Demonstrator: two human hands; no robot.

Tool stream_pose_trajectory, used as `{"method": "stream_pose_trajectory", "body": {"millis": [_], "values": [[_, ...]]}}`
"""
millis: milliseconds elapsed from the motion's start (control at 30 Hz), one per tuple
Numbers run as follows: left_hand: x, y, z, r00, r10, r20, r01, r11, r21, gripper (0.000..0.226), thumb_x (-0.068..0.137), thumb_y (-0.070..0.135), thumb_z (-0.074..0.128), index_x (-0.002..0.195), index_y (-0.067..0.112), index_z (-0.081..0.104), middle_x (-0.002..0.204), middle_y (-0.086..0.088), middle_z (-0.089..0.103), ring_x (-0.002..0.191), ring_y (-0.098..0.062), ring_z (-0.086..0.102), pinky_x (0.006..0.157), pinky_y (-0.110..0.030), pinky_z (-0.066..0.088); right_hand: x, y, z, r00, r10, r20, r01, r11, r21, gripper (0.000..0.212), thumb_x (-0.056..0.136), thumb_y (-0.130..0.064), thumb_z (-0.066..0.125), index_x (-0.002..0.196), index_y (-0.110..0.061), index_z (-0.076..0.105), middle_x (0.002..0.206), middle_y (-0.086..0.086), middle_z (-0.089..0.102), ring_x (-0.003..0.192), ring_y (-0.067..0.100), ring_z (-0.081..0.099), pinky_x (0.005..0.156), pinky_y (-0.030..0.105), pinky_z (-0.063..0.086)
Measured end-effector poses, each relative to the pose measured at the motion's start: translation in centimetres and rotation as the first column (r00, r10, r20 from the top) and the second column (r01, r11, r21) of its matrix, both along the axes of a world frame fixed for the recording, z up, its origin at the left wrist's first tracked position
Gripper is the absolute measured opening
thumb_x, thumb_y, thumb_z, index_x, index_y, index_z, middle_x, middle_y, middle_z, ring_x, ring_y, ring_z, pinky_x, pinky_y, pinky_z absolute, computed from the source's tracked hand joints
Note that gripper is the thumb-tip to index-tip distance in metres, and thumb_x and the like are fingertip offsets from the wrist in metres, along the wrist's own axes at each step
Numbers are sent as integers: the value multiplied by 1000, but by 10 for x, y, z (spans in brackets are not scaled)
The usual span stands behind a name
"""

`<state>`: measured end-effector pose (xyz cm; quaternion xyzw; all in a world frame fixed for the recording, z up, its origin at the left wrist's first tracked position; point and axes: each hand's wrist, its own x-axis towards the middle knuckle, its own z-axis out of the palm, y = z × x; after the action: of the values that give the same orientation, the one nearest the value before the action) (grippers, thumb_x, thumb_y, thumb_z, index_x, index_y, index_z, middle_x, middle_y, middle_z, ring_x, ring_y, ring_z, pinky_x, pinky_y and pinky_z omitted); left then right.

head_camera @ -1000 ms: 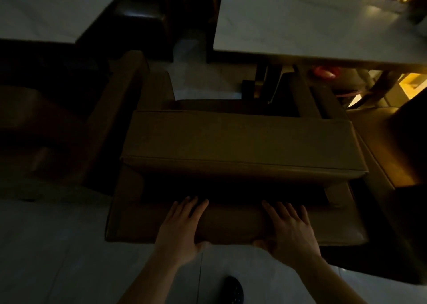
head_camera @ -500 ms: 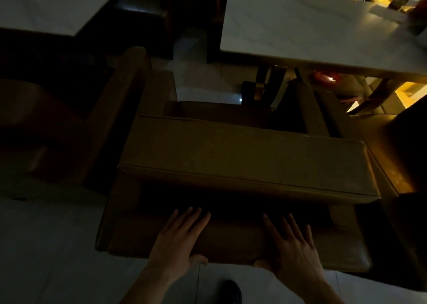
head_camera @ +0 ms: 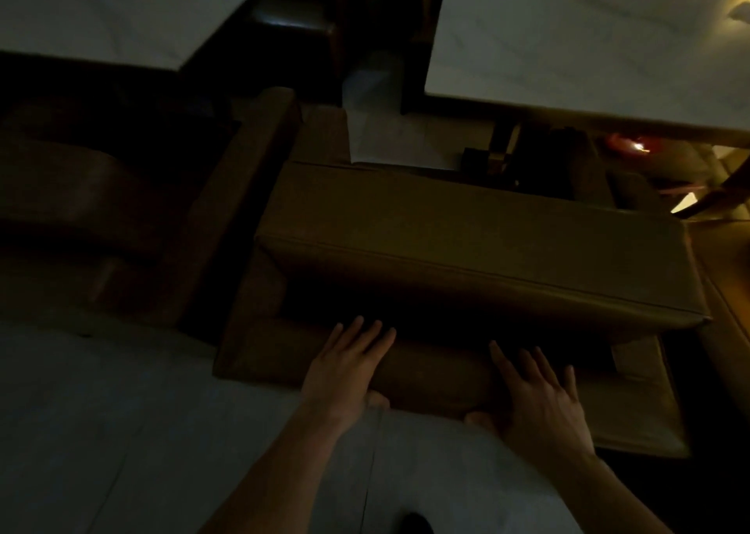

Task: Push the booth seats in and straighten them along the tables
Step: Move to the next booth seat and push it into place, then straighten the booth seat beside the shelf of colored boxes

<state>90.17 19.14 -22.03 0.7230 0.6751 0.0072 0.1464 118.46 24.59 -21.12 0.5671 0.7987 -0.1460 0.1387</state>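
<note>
A brown padded booth seat (head_camera: 466, 241) stands in front of me in dim light, lying at a slant with its right end lower in the view. Its far side faces a white marble table (head_camera: 588, 46). My left hand (head_camera: 345, 371) lies flat on the seat's near padded edge, fingers spread on top and thumb hooked over the near side. My right hand (head_camera: 539, 399) grips the same edge further right in the same way.
A second brown seat (head_camera: 247, 184) stands close on the left, with a dark chair (head_camera: 73, 192) beyond it and another white table (head_camera: 121, 6) at top left. The table's dark base (head_camera: 499, 152) stands behind the seat. A lit seat (head_camera: 726, 282) is at right. Pale floor tiles (head_camera: 121, 432) lie on the near left.
The seat now sits more slanted in the view, its right end lower. Both hands have stayed on its near edge. The view has shifted, so the white table sits further right.
</note>
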Motion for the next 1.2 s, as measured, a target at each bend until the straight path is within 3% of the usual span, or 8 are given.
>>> {"method": "stream_pose_trajectory", "body": {"millis": [267, 333, 467, 633, 867, 1100, 1200], "values": [[4, 10, 7, 987, 136, -88, -141, 989, -54, 104, 79, 50, 74, 155, 35, 4, 165, 5, 6, 150, -23, -3, 122, -44, 2, -16, 12, 1, 1000, -14, 9, 14, 1000, -24, 116, 56, -98, 9, 151, -38, -18, 165, 6, 1, 150, 30, -14, 118, 60, -5], [12, 5, 14, 977, 183, -111, -189, 981, -46, 98, 82, 50, 71, 155, 34, 7, 165, 3, 9, 150, -24, 0, 121, -43, 5, -18, 11, 8, 999, -17, 30, 19, 998, -57, 114, 61, -97, 15, 151, -37, -19, 165, 7, -6, 149, 31, -15, 118, 60, -5], [21, -9, 40, 975, 196, -104, -199, 980, -25, 92, 82, 55, 68, 154, 34, 15, 161, 2, 22, 148, -23, 14, 119, -39, 11, -17, -4, 39, 999, -35, -36, 32, 998, -62, 98, 79, -81, 38, 154, -37, -6, 165, 8, 1, 151, 29, -5, 120, 56, 2], [37, -30, 91, 989, 141, -49, -142, 990, -8, 95, 80, 67, 62, 154, 34, 14, 160, 4, 23, 145, -22, 19, 118, -40, 18, 3, -48, 81, 986, -138, -99, 134, 990, -41, 95, 83, -72, 49, 154, -37, -4, 165, 5, 2, 151, 27, 1, 121, 52, 10], [90, -72, 168, 1000, -3, 28, 2, 1000, 13, 94, 81, 72, 57, 154, 35, 10, 162, 4, 17, 148, -20, 15, 120, -43, 16, 52, -126, 172, 966, -211, -147, 217, 976, 23, 97, 85, -39, 65, 155, -35, -1, 165, 6, 1, 151, 25, 0, 122, 48, 8], [174, -95, 227, 988, -149, 41, 147, 988, 44, 93, 82, 73, 55, 154, 36, 9, 163, 4, 15, 148, -20, 15, 119, -43, 16, 128, -183, 228, 925, -311, -216, 345, 928, 139, 87, 89, -51, 60, 155, -37, 5, 165, 6, 5, 151, 27, 5, 121, 49, 9], [225, -105, 245, 971, -238, 39, 235, 970, 67, 92, 83, 71, 55, 155, 35, 10, 162, 4, 17, 147, -21, 15, 118, -43, 16, 179, -205, 238, 900, -376, -221, 416, 893, 172, 90, 85, -66, 57, 154, -39, 5, 165, 6, 8, 150, 27, 8, 120, 50, 11]]}}
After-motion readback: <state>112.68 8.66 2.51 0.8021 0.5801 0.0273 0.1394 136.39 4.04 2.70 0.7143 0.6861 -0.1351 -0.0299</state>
